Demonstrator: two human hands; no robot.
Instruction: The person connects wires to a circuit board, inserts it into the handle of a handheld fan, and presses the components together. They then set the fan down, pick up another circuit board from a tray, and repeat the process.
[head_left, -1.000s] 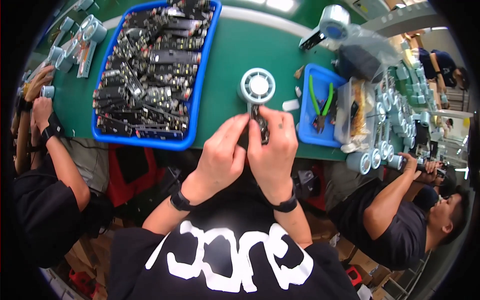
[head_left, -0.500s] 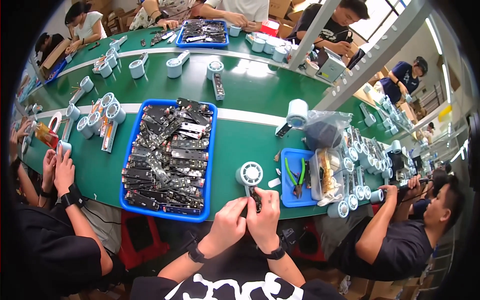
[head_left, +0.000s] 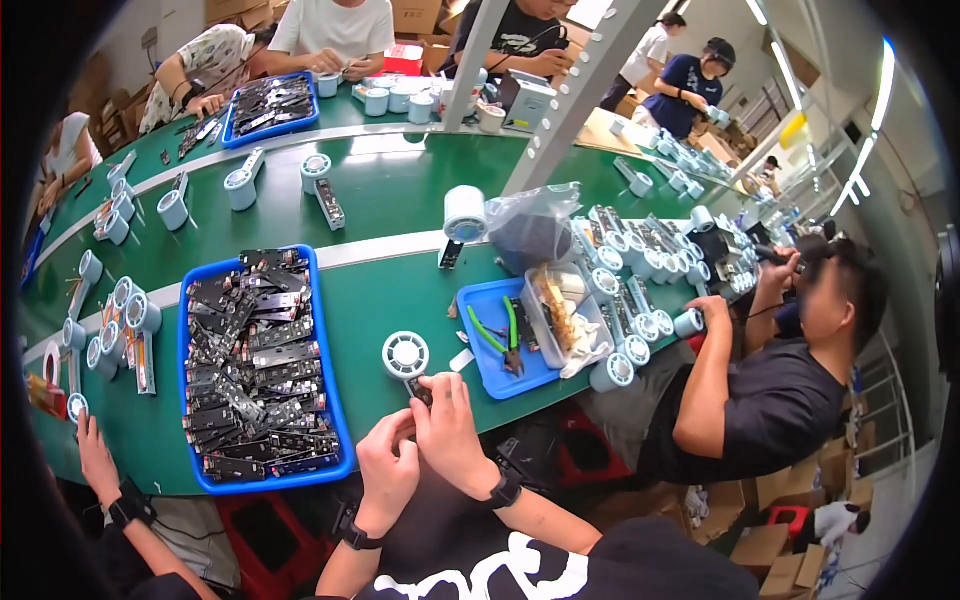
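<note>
Green surface (head_left: 365, 310) carries everything, curved by the lens. Co-worker (head_left: 770, 390) in dark top sits at its right end, one hand on a pale blue round-headed unit (head_left: 690, 322) at the near edge. Large blue tray (head_left: 338, 405) left of centre, near corner by the near edge, heaped with black circuit boards (head_left: 250, 370). Pale blue fan units (head_left: 612, 373) crowd the right end, several at the near edge. Clear bag (head_left: 535, 235) with something dark inside, toward the far edge. Small blue tray (head_left: 497, 375) right of centre; clear container (head_left: 540, 335) at its right side, yellowish stuff inside.

Right hand (head_left: 450, 430) over the near edge, thumb and fingers grasping the handle of a fan unit (head_left: 405, 355). Unit sits near the near edge, between the two trays, round grille up, handle toward the wearer. Left hand (head_left: 388, 475) curled just beside the handle's near end; contact hidden, can't tell if it grips.

Green-handled cutters (head_left: 512, 325) in the small tray. White piece (head_left: 461, 360) just off that tray's left edge.
</note>
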